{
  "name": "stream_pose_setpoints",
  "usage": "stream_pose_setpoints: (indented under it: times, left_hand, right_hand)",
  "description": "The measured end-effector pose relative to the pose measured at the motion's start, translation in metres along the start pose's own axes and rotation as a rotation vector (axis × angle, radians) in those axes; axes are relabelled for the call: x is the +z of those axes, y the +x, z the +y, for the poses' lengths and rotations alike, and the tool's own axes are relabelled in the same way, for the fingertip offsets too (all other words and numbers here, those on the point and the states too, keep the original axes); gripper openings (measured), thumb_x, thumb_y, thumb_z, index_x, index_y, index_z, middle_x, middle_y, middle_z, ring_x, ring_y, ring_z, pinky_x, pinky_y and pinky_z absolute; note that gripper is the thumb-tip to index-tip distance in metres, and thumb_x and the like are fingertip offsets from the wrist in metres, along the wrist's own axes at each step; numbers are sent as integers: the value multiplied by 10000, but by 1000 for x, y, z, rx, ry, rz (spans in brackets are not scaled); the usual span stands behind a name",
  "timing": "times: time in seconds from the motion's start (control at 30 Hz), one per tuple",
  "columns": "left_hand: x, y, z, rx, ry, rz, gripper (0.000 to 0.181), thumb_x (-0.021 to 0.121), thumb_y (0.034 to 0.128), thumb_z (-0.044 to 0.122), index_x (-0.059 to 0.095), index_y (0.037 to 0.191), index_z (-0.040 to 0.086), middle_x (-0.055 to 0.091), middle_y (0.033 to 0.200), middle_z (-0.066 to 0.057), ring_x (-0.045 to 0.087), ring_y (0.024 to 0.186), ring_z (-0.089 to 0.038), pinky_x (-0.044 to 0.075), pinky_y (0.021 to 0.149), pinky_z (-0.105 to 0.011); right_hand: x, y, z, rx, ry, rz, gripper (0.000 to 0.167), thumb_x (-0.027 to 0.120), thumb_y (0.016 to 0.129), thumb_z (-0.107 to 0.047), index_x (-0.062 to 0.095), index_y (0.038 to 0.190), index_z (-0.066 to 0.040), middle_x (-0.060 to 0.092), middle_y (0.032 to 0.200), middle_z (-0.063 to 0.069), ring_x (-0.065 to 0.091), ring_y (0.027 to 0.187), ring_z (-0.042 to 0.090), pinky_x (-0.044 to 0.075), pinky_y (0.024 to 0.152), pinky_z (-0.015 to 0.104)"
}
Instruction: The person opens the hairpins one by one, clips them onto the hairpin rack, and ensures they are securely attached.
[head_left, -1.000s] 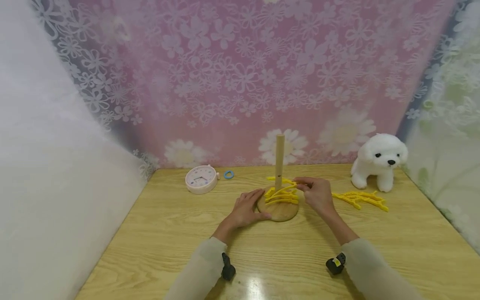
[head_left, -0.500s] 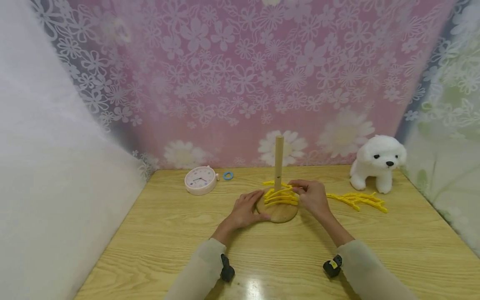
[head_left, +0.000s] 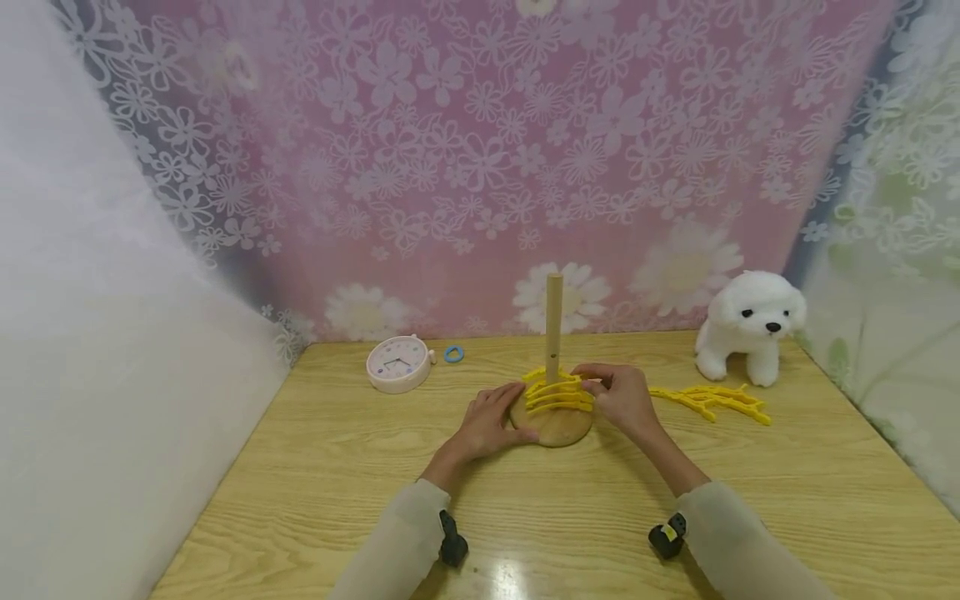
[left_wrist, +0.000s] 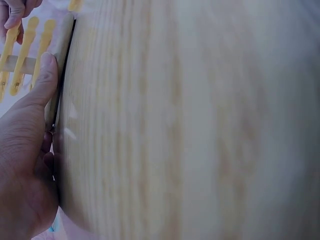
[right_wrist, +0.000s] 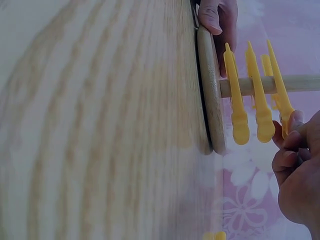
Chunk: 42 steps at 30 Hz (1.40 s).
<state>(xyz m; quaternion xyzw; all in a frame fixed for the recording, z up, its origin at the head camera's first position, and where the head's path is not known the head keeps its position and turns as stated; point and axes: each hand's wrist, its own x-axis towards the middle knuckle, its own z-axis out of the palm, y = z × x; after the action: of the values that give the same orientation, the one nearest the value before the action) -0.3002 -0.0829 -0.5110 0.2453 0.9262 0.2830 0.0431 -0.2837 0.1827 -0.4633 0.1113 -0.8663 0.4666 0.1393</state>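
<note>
Right hand pinches the end of the topmost yellow piece on a post; left hand holds the wooden base.
The base stands towards the bench's far edge, well in from both side edges (the near edge is cut off). The left thumb and fingers spread around its rim. Two lower yellow pieces lie stacked around the post, their far parts partly hidden; the right fingertips cover the pinched end. Loose yellow pieces, overlapping and hard to count, lie right of the right hand. A white plush dog stands at the far right corner, a clock near the far left corner, a blue ring just beside it.
</note>
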Motion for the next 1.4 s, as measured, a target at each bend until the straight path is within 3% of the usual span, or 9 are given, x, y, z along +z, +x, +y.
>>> stream_pose_setpoints:
  times: [0.2,0.4,0.5,0.6,0.73,0.97,1.23,1.4]
  left_hand:
    - [0,0,0,-22,7,-8,927,704,920,629,298,1659,244,314,1687,42,345,1447,-255,268,1188,-497]
    - [1,1,-3,-15,20,-10,937,695,919,644,295,1661,234,317,1687,31,342,1450,-263,268,1190,-499]
    - [1,2,-3,-12,17,-5,939,696,920,641,294,1661,229,322,1685,21,338,1453,-270,262,1193,-506]
    - [0,1,-2,-20,21,-6,940,696,916,649,291,1662,244,320,1685,34,336,1455,-259,256,1201,-494]
    - [0,0,-1,-20,20,-11,934,707,916,632,301,1659,237,322,1685,33,340,1457,-262,255,1203,-495]
    - [1,-2,1,-20,6,-20,929,711,917,626,302,1658,242,316,1687,44,324,1470,-253,261,1198,-496]
    - [1,0,-1,-30,14,-15,934,687,919,656,268,1666,282,282,1697,81,311,1473,-227,245,1211,-468]
    - [0,0,-1,-29,1,-15,944,696,916,649,273,1667,263,287,1698,58,315,1470,-245,246,1209,-483]
  right_hand:
    - [-4,-1,1,26,54,-98,224,663,1018,-57,779,1209,-85,584,561,237,333,369,98,284,381,250]
    - [-10,-5,5,73,200,-216,259,635,1049,-115,722,1292,-132,560,554,253,415,383,183,383,376,314]
    - [-10,-6,7,58,242,-239,278,631,1053,-123,696,1323,-110,613,656,282,451,412,222,430,402,349]
    - [-10,-6,9,21,249,-247,317,638,1048,-116,664,1363,-91,702,995,271,505,463,262,462,424,375]
    - [-13,-8,12,-2,260,-258,393,665,1034,-122,612,1422,-94,603,1383,217,598,581,340,516,475,395]
    - [-37,-14,19,14,266,-264,554,717,1006,-164,516,1518,-103,554,1450,231,669,709,396,574,556,432]
    - [-70,-24,41,88,186,-265,590,699,1020,-181,460,1551,-84,502,1486,271,681,720,330,572,568,392]
    - [-91,-34,56,140,136,-274,655,702,1020,-209,404,1571,-19,477,1504,294,686,719,271,559,563,373]
